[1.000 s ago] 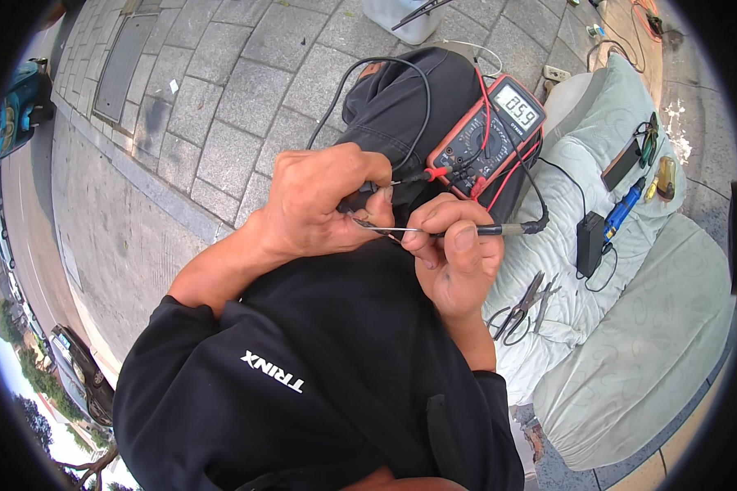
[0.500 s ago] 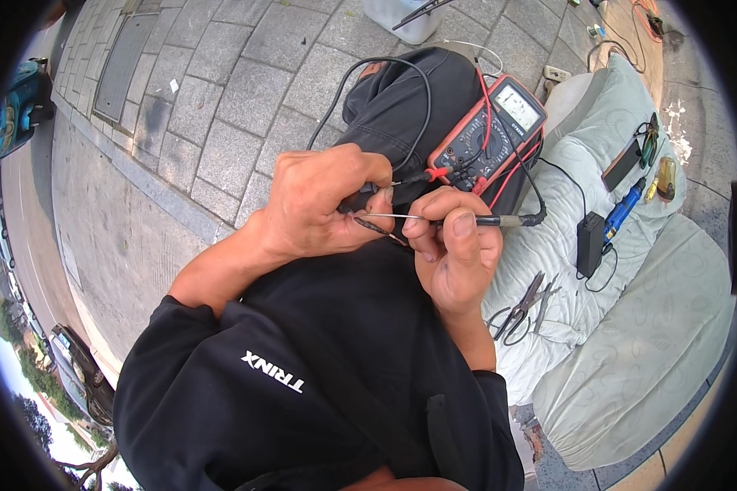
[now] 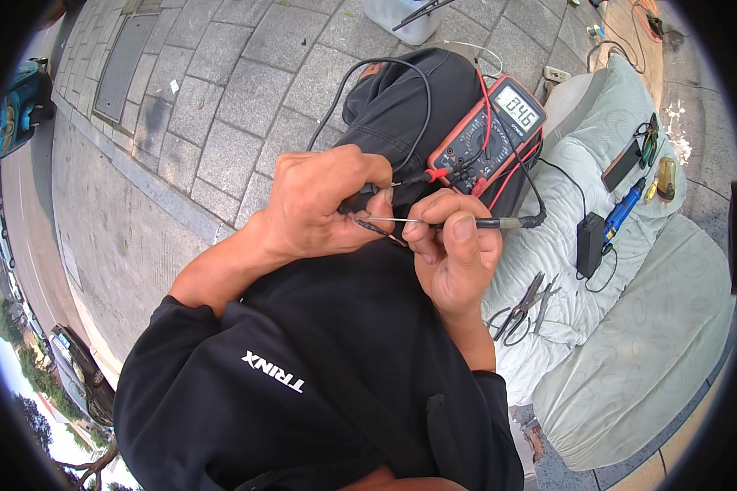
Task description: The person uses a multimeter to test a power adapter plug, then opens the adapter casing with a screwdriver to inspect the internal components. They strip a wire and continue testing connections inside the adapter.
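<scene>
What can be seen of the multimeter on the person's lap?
The multimeter is a handheld digital unit: a dark body in a red rubbery case, with a lit grey display at its far end and a round dial below it. It lies face up, tilted, on the black trousers over the knee. Red leads and black leads run from its lower end. Neither hand touches it.

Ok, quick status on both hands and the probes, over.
Left hand shut on red probe. Right hand shut on black probe, tip at left fingers. Multimeter on knee, leads clear.
</scene>
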Motion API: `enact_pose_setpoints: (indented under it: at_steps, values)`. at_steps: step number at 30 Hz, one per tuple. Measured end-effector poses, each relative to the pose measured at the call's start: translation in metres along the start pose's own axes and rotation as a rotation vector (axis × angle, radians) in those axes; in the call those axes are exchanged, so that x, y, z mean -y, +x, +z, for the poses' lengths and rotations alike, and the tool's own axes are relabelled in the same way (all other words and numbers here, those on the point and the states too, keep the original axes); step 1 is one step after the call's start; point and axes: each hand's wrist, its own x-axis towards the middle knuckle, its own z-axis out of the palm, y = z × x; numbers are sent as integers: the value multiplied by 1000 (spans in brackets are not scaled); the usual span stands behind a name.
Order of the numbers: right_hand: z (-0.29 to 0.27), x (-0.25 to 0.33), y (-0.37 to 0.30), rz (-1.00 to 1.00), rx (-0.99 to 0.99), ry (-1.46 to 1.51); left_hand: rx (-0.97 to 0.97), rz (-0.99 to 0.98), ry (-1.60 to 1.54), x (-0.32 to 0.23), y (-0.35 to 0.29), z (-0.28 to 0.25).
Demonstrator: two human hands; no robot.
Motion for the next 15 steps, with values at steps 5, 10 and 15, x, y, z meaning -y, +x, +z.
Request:
enact_pose_setpoints:
  at_steps: [5, 10, 15]
  values:
    - [1, 4, -2, -28, 39, -24, -3, -14, 0, -2, 0, 0]
    - [-3, -2, 1, 13, 5, -5, 2, -3, -9, 0, 0, 0]
    - [-4, -4, 2, 14, 1, 11, -4, -2, -6, 0, 0, 0]
